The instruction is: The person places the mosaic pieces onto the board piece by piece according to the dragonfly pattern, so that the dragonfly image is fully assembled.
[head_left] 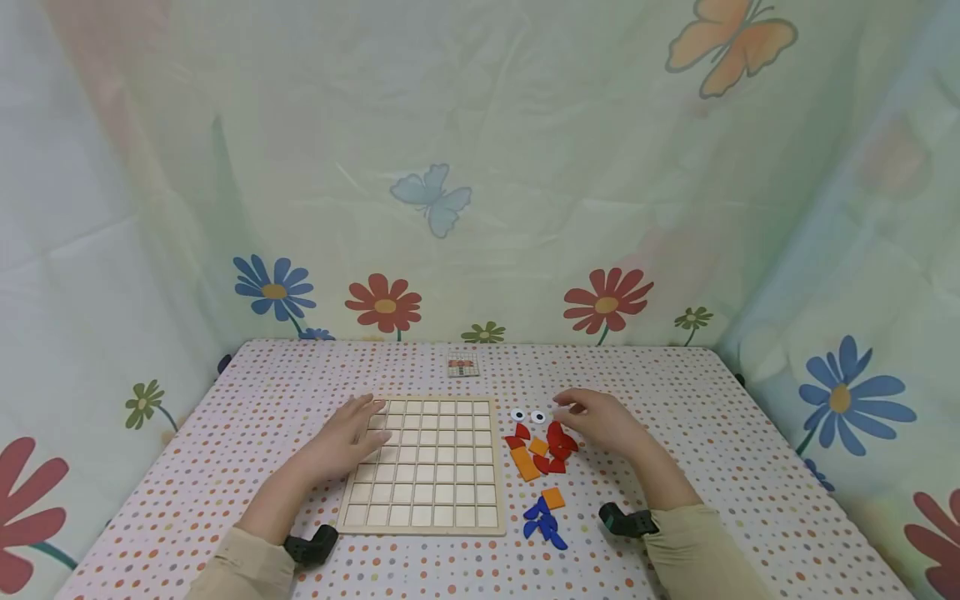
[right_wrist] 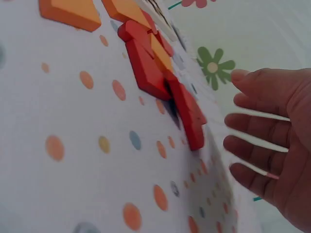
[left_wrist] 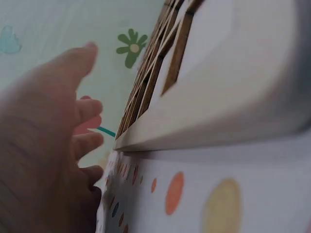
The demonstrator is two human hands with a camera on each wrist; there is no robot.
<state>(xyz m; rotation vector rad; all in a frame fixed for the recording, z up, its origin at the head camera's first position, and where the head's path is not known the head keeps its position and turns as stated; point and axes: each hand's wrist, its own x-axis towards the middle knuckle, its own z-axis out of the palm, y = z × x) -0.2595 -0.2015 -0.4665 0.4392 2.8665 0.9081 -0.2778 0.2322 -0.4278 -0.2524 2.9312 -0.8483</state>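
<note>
A wooden grid board (head_left: 423, 530) with bare square cells lies on the table. My left hand (head_left: 347, 439) is over its left edge, fingers spread and holding nothing; the left wrist view shows the thumb and fingers apart beside the frame (left_wrist: 194, 126). To the right of the board lies a loose group of red curved pieces (head_left: 557, 437), with two round eye pieces (head_left: 537, 417) at its far side. My right hand (head_left: 600, 419) is just right of the red pieces, fingers loosely bent with nothing in them. In the right wrist view its fingers (right_wrist: 252, 124) are extended and separate.
Orange pieces, one a rectangle (head_left: 525, 464) and one a square (head_left: 552, 498), lie near the red ones. A pile of blue pieces (head_left: 544, 525) is closer to me. A small picture card (head_left: 462, 364) lies beyond the board. A floral curtain (head_left: 510, 233) backs the dotted table.
</note>
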